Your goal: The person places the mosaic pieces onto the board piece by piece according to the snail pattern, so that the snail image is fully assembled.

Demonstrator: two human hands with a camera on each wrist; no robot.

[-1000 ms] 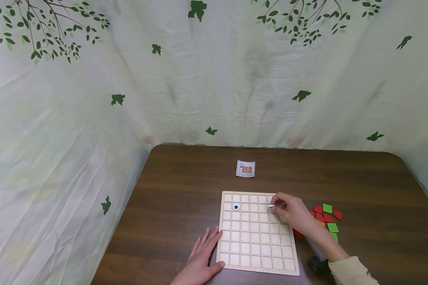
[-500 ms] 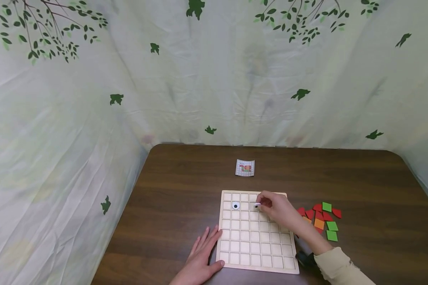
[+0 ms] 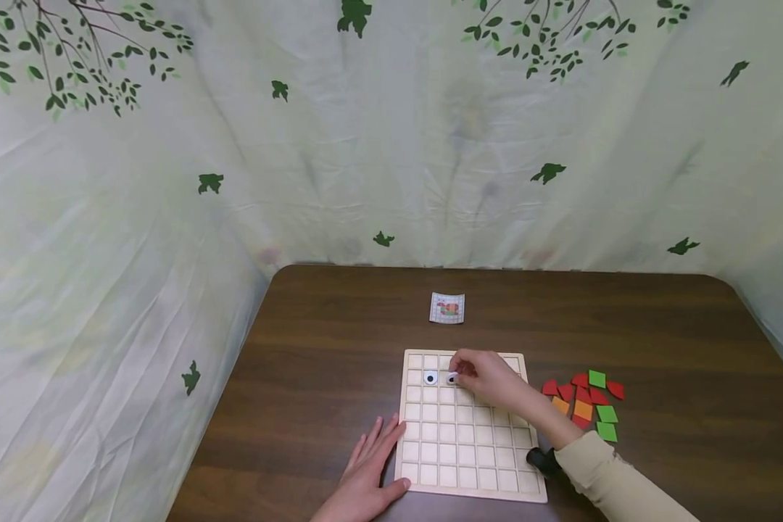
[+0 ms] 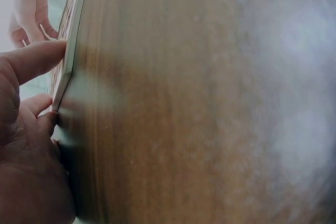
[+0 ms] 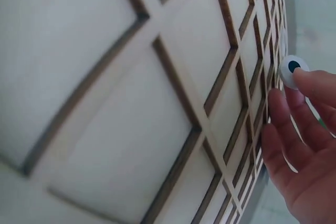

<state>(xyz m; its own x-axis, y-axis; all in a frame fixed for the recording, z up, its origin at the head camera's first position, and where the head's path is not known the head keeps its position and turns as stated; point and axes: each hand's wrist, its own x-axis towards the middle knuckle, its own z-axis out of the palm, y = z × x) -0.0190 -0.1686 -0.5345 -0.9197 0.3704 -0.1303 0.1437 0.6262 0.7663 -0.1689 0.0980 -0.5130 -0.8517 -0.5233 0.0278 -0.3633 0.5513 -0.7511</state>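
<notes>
Status: early, by the look of it. Board (image 3: 467, 456) lies flat on the table (image 3: 313, 362), one piece down: a placed eye disc (image 3: 431, 378), second row from the far edge, second column from the left. Other visible cells are bare; the ones under the right hand (image 3: 489, 378) can't be checked.

Second piece in progress — the right hand pinches a held eye disc (image 5: 288, 77) between thumb and fingers, pupil side showing, over the same row just right of the first disc. Disc is tilted, not seated; can't tell if it touches the board.

Left hand (image 3: 370, 475): fingers extended, thumb spread away from them, at the board's left edge and near left corner. Probably steadying it.

Left over: all the visible coloured stock sits right of the board — several red pieces (image 3: 597, 396), two orange pieces (image 3: 583, 410), three green pieces (image 3: 606, 414). None seen on the grid. Card (image 3: 446, 309) beyond the board shows a small coloured picture on a grid; detail too small to read, so no cell-by-cell check.
</notes>
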